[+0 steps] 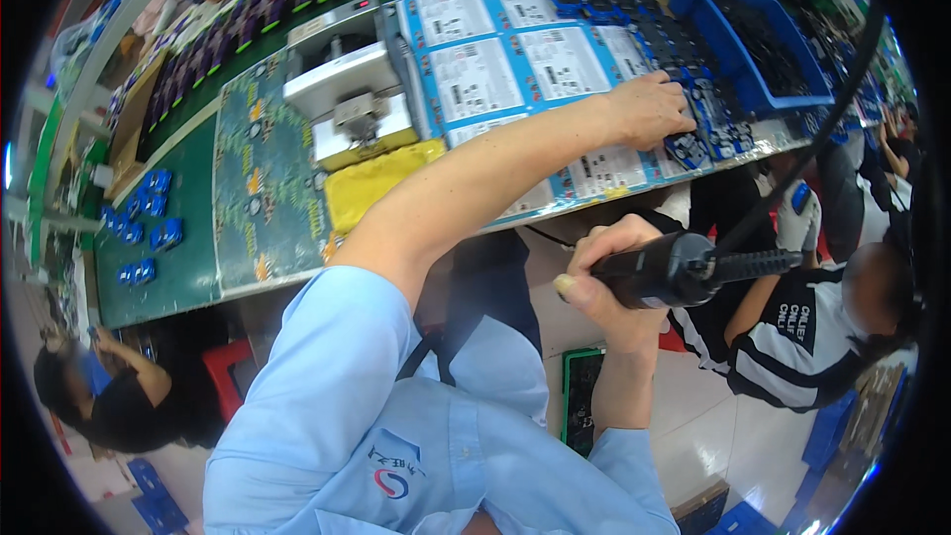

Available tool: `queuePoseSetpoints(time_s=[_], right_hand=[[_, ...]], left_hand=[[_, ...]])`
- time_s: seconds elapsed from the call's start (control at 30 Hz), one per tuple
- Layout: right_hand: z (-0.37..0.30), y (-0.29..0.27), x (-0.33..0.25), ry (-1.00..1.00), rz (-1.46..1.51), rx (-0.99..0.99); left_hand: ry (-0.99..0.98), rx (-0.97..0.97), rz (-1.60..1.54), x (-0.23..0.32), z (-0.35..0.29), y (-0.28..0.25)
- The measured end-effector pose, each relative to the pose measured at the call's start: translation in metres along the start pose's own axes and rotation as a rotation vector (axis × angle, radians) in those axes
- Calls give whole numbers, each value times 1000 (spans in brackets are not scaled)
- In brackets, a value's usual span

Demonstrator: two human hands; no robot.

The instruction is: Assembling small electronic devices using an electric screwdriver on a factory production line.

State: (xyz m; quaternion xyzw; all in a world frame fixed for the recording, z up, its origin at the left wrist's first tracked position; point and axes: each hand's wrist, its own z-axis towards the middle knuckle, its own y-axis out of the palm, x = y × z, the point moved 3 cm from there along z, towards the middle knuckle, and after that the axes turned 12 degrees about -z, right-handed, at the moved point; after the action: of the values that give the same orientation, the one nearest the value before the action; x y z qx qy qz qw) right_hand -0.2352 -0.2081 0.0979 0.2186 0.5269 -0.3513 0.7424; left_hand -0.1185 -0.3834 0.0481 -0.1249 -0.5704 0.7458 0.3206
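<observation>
My left hand (649, 111) reaches across the bench to its right side, fingers curled down among small blue-and-black parts (686, 151) near the front edge. What the fingertips grip is hidden under them. In front of the bench edge, my right hand (619, 282) wraps round the black body of a power screwdriver (659, 272). Its ribbed cable end points right, and a black cable (842, 99) runs upward from that side. The driver's tip is not visible.
Printed label sheets (466, 79) cover the bench middle. A metal-and-white device (347, 89) stands left of them, behind a yellow pad (381, 183). A blue bin (753, 50) with black parts sits at back right. Blue parts (149, 198) lie far left. Co-workers sit at both sides.
</observation>
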Motion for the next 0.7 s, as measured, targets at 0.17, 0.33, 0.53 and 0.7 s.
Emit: queuePoseSetpoints(time_s=[0.17, 0.33, 0.53, 0.7], right_hand=[[-8, -1, -4, 22, 169, -12], [-1, 10, -4, -31, 229, -26], [11, 49, -8, -44, 379, -68], [11, 71, -12, -43, 352, -115]], left_hand=[[-84, 238, -136, 28, -83, -57], [-357, 409, -67, 76, -240, -134], [-566, 481, 20, 93, -343, -113], [-588, 554, -3, 93, -358, -100]])
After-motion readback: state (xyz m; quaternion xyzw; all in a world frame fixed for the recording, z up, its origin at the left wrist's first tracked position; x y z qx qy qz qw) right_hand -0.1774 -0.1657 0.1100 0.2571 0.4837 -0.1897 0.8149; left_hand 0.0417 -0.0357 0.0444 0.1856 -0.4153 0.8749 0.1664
